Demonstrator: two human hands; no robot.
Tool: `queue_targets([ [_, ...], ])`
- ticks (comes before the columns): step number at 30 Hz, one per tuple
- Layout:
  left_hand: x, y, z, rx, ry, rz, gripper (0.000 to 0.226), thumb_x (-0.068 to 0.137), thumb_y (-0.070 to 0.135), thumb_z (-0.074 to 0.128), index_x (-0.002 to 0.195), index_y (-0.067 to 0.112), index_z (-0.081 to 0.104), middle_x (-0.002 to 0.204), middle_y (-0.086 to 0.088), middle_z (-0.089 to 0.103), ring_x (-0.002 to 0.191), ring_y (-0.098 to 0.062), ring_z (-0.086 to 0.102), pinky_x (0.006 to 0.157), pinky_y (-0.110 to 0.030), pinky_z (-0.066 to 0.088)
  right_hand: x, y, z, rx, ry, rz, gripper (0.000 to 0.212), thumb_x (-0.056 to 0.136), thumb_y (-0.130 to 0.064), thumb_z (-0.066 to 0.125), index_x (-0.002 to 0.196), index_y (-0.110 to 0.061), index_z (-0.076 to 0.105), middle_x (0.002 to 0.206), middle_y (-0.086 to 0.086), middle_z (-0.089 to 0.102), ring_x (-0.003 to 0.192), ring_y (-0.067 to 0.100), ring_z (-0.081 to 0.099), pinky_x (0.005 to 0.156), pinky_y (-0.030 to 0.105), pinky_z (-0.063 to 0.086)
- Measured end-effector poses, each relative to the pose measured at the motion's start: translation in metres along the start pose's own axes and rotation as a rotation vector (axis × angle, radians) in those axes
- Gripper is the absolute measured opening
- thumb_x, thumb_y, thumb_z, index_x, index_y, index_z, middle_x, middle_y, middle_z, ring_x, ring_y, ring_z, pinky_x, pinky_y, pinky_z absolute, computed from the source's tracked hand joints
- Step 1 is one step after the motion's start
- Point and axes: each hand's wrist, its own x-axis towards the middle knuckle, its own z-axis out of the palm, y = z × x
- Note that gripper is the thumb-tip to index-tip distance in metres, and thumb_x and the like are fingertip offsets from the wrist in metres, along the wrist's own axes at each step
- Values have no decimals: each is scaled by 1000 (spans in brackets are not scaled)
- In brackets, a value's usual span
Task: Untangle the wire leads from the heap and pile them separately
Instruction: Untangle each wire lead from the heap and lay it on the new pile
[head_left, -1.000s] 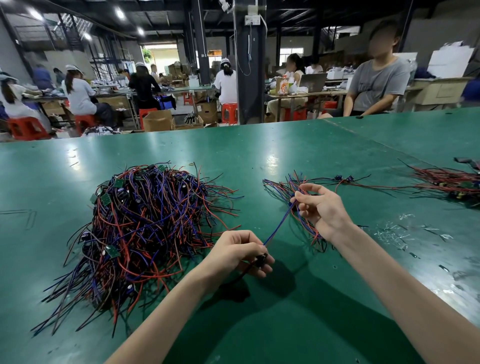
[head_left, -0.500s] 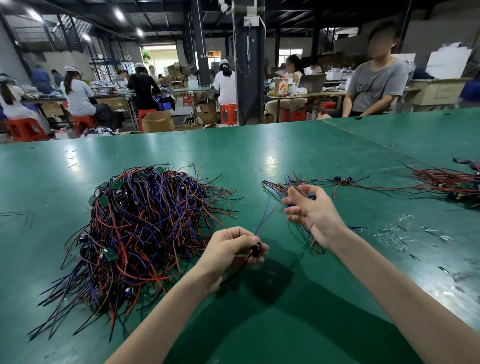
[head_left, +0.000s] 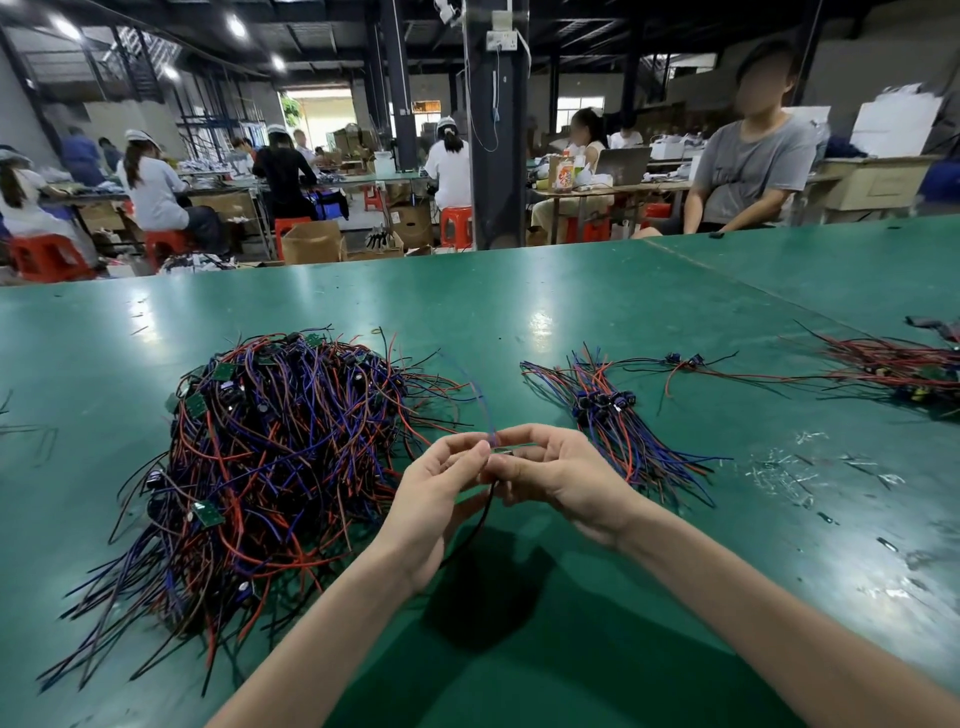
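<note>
Wires in a big heap (head_left: 270, 467) on the left side of the green table (head_left: 519, 312): red, blue, purple and black, all mixed up, with little green boards stuck in among them. Loose ends sticking out toward the near edge. To the right, well apart from the heap, a small pile (head_left: 618, 421) of sorted leads, lying side by side, with dark little parts bunched near the far end. Between heap and pile, up off the table, one wire lead (head_left: 482, 514): a black end hanging down under the hands, a thin blue end going up and away, too blurry to see well.

Left hand (head_left: 431, 499) and right hand (head_left: 561, 480) close together, fingertips touching. Both pinching the wire lead with thumb and fingers. Bare arms reaching in from the near edge.

Farther right on the table, two loose leads (head_left: 685, 361), then another bunch (head_left: 893, 364) of red and black wires at the edge of view. Little clear scraps (head_left: 789, 467) near the small pile. Shiny spots of light on the table top. Behind the table, a big work room with a dark post (head_left: 493, 130), red stools (head_left: 457, 223), a brown box (head_left: 311, 241), people sitting at long desks, and a person in a grey shirt (head_left: 748, 166) at the far side.
</note>
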Motion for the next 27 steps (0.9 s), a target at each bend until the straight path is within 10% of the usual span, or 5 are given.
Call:
queue_targets([
  [11,-2,-6,-2,109,-131,-61,13,88,8,57,83,0,66,66,-6,62,57,-12,56,57,-20,50,3,-4,-7,-88,155,-47,32,61,-27,76,82,-12,57,81,11,74,66,14,60,56,18,40],
  [27,1,-11,-3,583,-123,96,15,89,8,63,74,12,61,59,-1,54,48,-9,53,62,-29,47,5,-10,-15,17,282,-84,12,79,-4,71,83,-5,59,66,8,71,49,9,61,52,20,55],
])
